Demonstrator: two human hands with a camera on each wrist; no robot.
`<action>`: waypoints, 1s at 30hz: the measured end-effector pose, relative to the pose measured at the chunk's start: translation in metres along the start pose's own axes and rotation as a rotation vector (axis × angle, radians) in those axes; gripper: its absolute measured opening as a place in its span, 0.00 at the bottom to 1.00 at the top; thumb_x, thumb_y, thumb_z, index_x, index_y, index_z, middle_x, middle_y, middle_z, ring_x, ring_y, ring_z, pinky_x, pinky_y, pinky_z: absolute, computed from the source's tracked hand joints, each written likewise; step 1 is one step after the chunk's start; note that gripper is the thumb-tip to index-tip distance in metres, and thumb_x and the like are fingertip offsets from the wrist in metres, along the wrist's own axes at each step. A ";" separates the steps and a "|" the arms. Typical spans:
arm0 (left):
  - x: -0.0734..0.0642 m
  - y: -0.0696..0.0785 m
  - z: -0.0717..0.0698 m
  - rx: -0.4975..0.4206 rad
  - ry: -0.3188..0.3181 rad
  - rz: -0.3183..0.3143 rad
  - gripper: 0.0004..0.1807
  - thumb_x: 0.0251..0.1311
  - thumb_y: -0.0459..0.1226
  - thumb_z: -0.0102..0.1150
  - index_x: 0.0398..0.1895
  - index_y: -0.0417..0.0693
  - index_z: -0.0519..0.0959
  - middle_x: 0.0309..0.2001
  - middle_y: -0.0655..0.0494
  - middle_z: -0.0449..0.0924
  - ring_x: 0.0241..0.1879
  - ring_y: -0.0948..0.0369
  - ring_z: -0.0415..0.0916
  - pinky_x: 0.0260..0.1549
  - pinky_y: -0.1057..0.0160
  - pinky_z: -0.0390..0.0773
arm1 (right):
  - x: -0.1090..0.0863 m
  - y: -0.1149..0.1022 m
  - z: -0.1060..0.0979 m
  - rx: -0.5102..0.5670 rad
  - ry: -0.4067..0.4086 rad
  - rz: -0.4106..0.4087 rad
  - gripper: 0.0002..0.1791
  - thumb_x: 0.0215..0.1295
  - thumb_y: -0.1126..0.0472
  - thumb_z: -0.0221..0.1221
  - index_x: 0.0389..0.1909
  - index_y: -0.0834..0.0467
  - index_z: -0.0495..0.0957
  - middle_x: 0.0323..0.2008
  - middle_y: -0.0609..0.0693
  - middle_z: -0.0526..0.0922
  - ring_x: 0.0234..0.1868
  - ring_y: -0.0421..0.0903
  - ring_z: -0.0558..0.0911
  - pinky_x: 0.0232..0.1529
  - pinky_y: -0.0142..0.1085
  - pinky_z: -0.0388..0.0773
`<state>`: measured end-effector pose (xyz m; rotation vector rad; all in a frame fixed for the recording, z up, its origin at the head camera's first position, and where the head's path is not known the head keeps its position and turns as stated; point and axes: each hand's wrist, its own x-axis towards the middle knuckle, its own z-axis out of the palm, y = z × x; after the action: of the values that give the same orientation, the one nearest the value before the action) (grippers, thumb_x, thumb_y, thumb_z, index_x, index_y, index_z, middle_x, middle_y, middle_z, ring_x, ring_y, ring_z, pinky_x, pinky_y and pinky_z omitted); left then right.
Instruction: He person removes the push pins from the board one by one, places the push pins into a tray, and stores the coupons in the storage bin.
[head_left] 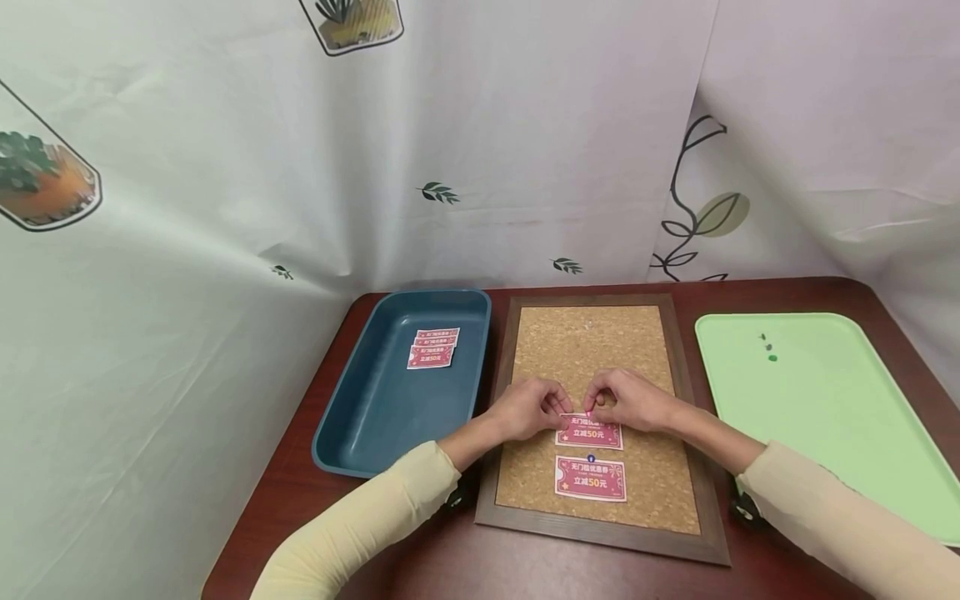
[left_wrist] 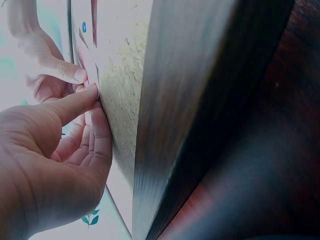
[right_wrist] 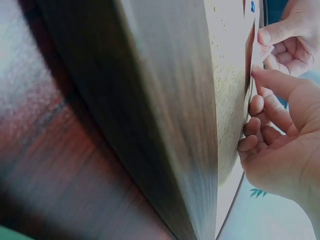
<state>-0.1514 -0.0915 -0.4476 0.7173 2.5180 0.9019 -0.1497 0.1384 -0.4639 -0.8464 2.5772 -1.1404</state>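
On the cork board (head_left: 600, 521) lie two pink paper coupons, one above the other. The lower coupon (head_left: 590, 479) has a blue push pin (head_left: 591, 458) at its top edge. My left hand (head_left: 528, 408) pinches the upper left corner of the upper coupon (head_left: 588, 435). My right hand (head_left: 633, 400) pinches a small pink push pin (head_left: 589, 413) at that coupon's top edge; how deep its point sits is hidden. Both wrist views show the left hand (left_wrist: 55, 155) and right hand (right_wrist: 287, 110) close together against the board's face.
Left of the board, a blue tray (head_left: 360, 450) holds several overlapping pink coupons (head_left: 431, 356). To the right, a light green tray (head_left: 817, 417) carries a few small green pins (head_left: 772, 358). A brown wooden frame (head_left: 600, 537) edges the board. White patterned cloth (head_left: 487, 225) hangs behind the table.
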 end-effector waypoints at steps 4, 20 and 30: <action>0.000 0.000 0.000 0.002 0.000 0.003 0.07 0.60 0.31 0.77 0.35 0.47 0.86 0.28 0.64 0.82 0.29 0.73 0.77 0.33 0.73 0.78 | 0.000 0.001 0.000 0.014 -0.002 0.013 0.07 0.62 0.69 0.72 0.33 0.55 0.86 0.32 0.44 0.80 0.37 0.42 0.75 0.38 0.34 0.72; 0.001 0.000 0.000 -0.008 -0.006 0.000 0.07 0.60 0.30 0.77 0.35 0.47 0.86 0.28 0.64 0.82 0.29 0.73 0.77 0.33 0.73 0.77 | 0.001 0.003 -0.001 0.028 -0.025 0.031 0.09 0.60 0.69 0.74 0.31 0.53 0.85 0.31 0.44 0.79 0.37 0.45 0.75 0.38 0.34 0.71; 0.001 0.000 -0.001 -0.013 -0.011 -0.017 0.08 0.60 0.31 0.78 0.35 0.48 0.86 0.28 0.64 0.81 0.29 0.72 0.77 0.33 0.72 0.77 | 0.001 0.005 0.000 -0.040 0.002 -0.020 0.07 0.60 0.66 0.74 0.31 0.51 0.86 0.32 0.42 0.81 0.38 0.43 0.76 0.41 0.37 0.74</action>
<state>-0.1527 -0.0917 -0.4470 0.6946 2.5023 0.9051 -0.1525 0.1408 -0.4676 -0.8822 2.6067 -1.0995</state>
